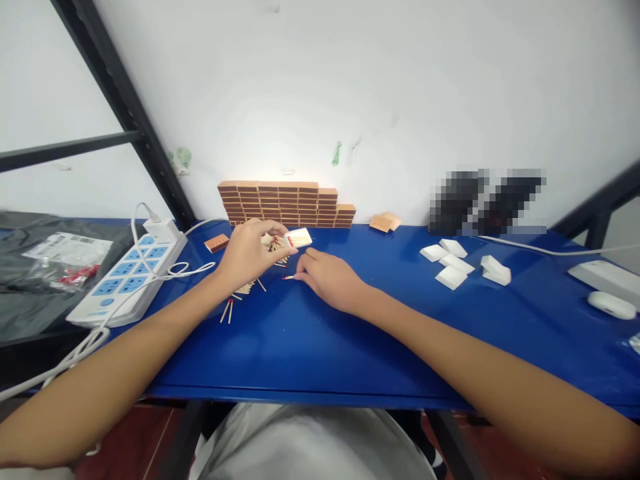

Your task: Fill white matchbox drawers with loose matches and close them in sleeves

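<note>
My left hand [250,250] is closed on a small white matchbox tray [300,237], tilted up, with some red-tipped matches inside. Just right of it and a little lower, my right hand [330,277] pinches matches [289,277] whose red heads point left. A loose pile of matches [273,245] lies on the blue table behind and under my left hand, partly hidden by it. Several stray matches [227,311] are scattered nearer the front. Beyond my hands, a stepped stack of matchboxes [280,203] stands against the wall.
One matchbox [217,243] lies left of the stack, and flat orange sleeves [385,222] lie right of it. Several white trays [453,263] sit on the right of the table [320,353]. A power strip [127,273] with trailing white cables is at left; a white case [612,305] is far right.
</note>
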The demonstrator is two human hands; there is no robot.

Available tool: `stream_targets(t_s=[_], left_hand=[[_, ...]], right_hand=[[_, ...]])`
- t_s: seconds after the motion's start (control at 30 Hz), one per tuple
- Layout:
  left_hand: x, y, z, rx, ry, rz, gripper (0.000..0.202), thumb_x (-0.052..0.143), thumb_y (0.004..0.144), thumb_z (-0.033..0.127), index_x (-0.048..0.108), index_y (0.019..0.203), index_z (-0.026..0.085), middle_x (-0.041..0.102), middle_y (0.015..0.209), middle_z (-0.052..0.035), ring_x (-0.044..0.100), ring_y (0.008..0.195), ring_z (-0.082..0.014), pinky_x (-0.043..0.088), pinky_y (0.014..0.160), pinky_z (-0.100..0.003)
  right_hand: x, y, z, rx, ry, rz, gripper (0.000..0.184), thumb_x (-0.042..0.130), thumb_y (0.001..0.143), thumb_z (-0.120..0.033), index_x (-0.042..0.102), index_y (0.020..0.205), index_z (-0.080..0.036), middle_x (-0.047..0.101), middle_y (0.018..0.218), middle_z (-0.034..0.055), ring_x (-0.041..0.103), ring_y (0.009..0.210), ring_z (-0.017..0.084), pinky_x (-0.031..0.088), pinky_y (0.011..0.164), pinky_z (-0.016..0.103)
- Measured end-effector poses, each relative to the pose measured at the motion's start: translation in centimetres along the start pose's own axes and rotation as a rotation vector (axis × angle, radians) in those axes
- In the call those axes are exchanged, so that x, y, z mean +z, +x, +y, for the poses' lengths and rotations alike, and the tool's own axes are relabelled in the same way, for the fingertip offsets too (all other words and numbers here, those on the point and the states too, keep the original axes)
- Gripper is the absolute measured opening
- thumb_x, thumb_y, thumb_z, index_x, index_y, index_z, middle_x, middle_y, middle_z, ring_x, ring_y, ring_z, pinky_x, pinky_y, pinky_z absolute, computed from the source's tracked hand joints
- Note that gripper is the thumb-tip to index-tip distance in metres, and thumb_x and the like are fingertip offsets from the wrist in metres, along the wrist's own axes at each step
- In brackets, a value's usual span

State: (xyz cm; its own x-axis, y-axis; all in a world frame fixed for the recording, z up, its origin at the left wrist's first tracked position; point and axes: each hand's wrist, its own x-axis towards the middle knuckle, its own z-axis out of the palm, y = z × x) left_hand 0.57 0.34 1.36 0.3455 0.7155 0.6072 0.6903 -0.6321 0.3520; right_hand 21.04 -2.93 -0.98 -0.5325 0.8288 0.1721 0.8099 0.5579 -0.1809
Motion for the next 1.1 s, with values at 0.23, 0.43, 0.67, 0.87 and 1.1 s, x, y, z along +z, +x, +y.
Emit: stream_targets(t_s=[0.23, 0.43, 0.67, 0.87, 1.1], left_hand=[[0.6, -0.2, -0.3, -0.022, -0.005, -0.056, 0.031, 0.089, 0.076, 0.043, 0.078, 0.096, 0.022, 0.081, 0.100, -0.0039, 0.073, 0.091, -0.0258, 0.053, 0.082, -0.037], [1.0, -0.8, 0.7, 0.073, -0.198, -0.132, 0.035, 0.090, 0.074, 0.047, 0.078, 0.098, 0.023, 0.081, 0.104, -0.0027, 0.074, 0.094, -0.0236, 0.056, 0.085, -0.035], [1.1, -0.9, 1.0, 0.073, -0.260, -0.159, 0.035, 0.090, 0.076, 0.046, 0.078, 0.099, 0.022, 0.081, 0.104, -0.0038, 0.075, 0.099, -0.0246, 0.058, 0.088, -0.035], [1.2, -0.8, 0.4, 0.071, -0.239, -0.135, 0.035, 0.090, 0.076, 0.046, 0.078, 0.099, 0.023, 0.081, 0.105, -0.0027, 0.075, 0.098, -0.0233, 0.057, 0.088, -0.034], [1.0, -0.8, 0.5, 0.092, -0.193, -0.159, 0.032, 0.089, 0.076, 0.045, 0.078, 0.098, 0.023, 0.081, 0.103, -0.0013, 0.075, 0.095, -0.0227, 0.056, 0.086, -0.033]], right_hand=[[-2.4, -0.8, 4.1, -0.057, -0.070, 0.238, 0.017, 0.051, 0.107, -0.029, 0.064, 0.107, -0.018, 0.064, 0.109, 0.0091, 0.061, 0.089, 0.020, 0.041, 0.072, 0.030], [-2.2, -0.5, 4.4, -0.032, -0.091, 0.311, 0.018, 0.050, 0.108, -0.029, 0.063, 0.107, -0.017, 0.065, 0.109, 0.0095, 0.062, 0.091, 0.021, 0.041, 0.071, 0.031], [-2.1, -0.6, 4.3, -0.040, -0.097, 0.292, 0.020, 0.050, 0.108, -0.031, 0.064, 0.107, -0.017, 0.065, 0.109, 0.0087, 0.063, 0.090, 0.020, 0.039, 0.070, 0.030], [-1.9, -0.7, 4.0, -0.089, -0.123, 0.261, 0.020, 0.050, 0.108, -0.031, 0.064, 0.108, -0.016, 0.066, 0.110, 0.0091, 0.062, 0.091, 0.020, 0.038, 0.068, 0.031], [-1.9, -0.7, 4.5, -0.120, -0.039, 0.332, 0.016, 0.053, 0.106, -0.028, 0.065, 0.105, -0.017, 0.066, 0.105, 0.0082, 0.060, 0.086, 0.019, 0.038, 0.069, 0.030]])
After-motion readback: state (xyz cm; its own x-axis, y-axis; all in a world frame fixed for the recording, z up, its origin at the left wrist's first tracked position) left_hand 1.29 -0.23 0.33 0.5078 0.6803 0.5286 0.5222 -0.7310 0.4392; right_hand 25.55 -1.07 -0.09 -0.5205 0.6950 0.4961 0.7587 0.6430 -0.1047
